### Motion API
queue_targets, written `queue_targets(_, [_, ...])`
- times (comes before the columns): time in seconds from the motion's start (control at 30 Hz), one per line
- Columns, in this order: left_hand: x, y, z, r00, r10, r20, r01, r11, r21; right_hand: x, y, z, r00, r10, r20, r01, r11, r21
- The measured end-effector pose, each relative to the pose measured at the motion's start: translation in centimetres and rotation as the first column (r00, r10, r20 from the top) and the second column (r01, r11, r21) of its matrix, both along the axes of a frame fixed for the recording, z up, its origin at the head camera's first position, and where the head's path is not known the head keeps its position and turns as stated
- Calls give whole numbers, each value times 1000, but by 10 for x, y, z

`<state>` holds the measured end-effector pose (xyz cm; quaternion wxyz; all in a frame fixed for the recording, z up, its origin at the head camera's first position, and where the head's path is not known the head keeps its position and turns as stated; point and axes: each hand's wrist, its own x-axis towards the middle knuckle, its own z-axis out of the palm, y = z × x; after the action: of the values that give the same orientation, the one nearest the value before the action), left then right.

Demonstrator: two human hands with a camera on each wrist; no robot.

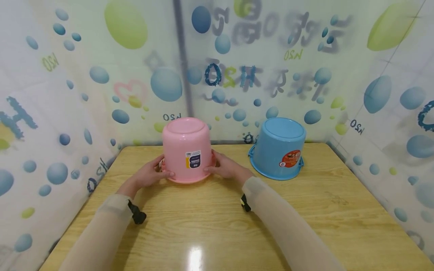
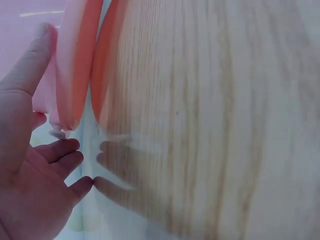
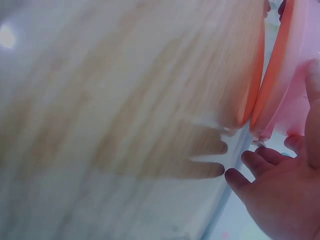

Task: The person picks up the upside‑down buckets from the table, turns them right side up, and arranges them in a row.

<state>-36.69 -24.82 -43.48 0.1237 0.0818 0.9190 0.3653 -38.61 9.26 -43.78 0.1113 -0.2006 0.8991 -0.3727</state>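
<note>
A pink bucket (image 1: 179, 150) stands upside down close to the far edge of the wooden table (image 1: 190, 214), with a printed label on its front. My left hand (image 1: 150, 174) grips its left side low down, the thumb in front and the other fingers going round behind. On the opposite side my right hand (image 1: 226, 165) holds it the same way. The wrist views show the bucket's rim (image 2: 75, 75) right at the tabletop, over its reflection, with a pale handle joint (image 2: 57, 132) beside the left fingers.
To the right, a blue bucket (image 1: 279, 150) is also upside down, with a red sticker and its handle lying round the rim. A patterned curtain (image 1: 142, 67) hangs behind the table and along both sides.
</note>
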Motion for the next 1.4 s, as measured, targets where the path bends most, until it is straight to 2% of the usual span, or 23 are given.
queue_targets(0.33, [10,4,2,998,31,-57,-29,999,32,14,3,5,998,-65,4,65,997,-44])
queue_targets(0.57, [18,6,6,995,58,-84,-44,987,152,24,5,9,993,-119,1,119,989,-91])
queue_targets(0.67, [23,9,10,990,79,-116,-59,984,168,30,5,12,989,-145,-4,143,982,-125])
queue_targets(0.77, [26,12,12,984,107,-144,-82,982,172,34,3,15,984,-180,-11,176,971,-162])
queue_targets(0.93, [29,14,14,981,140,-136,-109,970,215,37,0,14,977,-214,-22,202,949,-241])
queue_targets(1.1, [34,15,18,976,141,-167,-91,957,276,39,-2,17,975,-216,-45,189,921,-340])
queue_targets(1.23, [36,14,21,962,145,-230,-75,955,287,41,-3,22,974,-214,-78,166,902,-399])
queue_targets(1.4, [39,13,25,941,137,-309,-48,959,280,46,-4,29,972,-231,-48,188,880,-436])
